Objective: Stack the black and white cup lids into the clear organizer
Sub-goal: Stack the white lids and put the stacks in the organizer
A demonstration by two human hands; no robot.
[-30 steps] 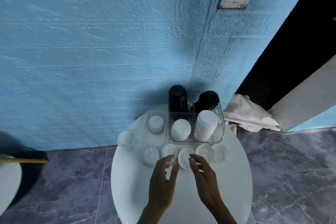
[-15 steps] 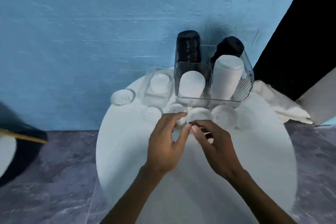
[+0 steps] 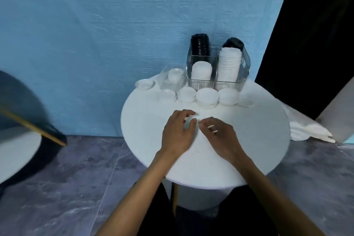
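Note:
A clear organizer (image 3: 242, 74) stands at the back of the round white table (image 3: 249, 140). Its two rear sections hold black lid stacks (image 3: 200, 46), and its two front sections hold white lid stacks (image 3: 229, 65). In front of it lies a row of several loose white lids (image 3: 207, 97). Nearer to me, over the table's middle, my left hand (image 3: 178, 132) curls thumb and fingers round a pale white lid (image 3: 189, 120) that is hard to tell from the tabletop. My right hand (image 3: 220, 136) is beside it with curled fingers, fingertips close to my left thumb.
A smaller clear box (image 3: 167, 80) with a white lid in it sits left of the organizer, and a clear lid (image 3: 144, 84) lies beside that. White cloth (image 3: 310, 130) lies on the floor at right. A blue wall stands close behind the table.
Both hands reached to the lid row, met at a lid, then drew back toward me to the table's middle. The camera has shifted, so the table sits lower and right.

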